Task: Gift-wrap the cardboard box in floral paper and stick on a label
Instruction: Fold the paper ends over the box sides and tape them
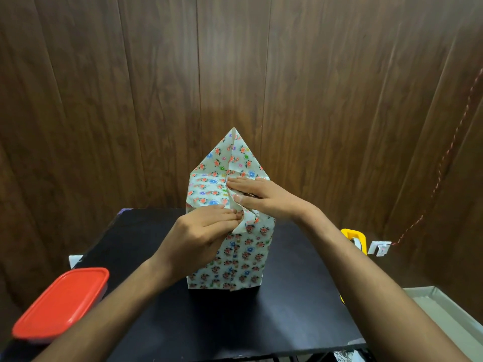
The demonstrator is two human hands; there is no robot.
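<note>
The tall upright cardboard box wrapped in floral paper (230, 257) stands on the black rectangular tabletop (235, 322), near its far edge, and every other thing is placed from it. The step in hand is judged to be the closing of the box's top end. The side flaps appear to be folded in already, and the pointed triangular flap of floral paper (231, 155) stands up at the far side of the top, not yet brought down.

For a clean result, the near flap should be creased sharply along the box's top edge and held flat before the pointed flap is folded over it. The paper should be kept taut so that no slack bunches at the corners. Tape will be needed; a yellow plastic tape dispenser (354, 239) is seen to the right of the box, partly hidden behind the right forearm.

The right hand (264, 197) is laid across the top of the box from the right, its fingers straight and pressed flat on the folded paper, the thumb lying along the near side. The left hand (206, 226) is brought in from the left at the box's near top edge, its fingertips curled and pinching a fold of the paper. Both forearms are extended forward over the tabletop.

A red-lidded plastic container (61, 304) sits well to the left of the box, nearer the viewer.
</note>
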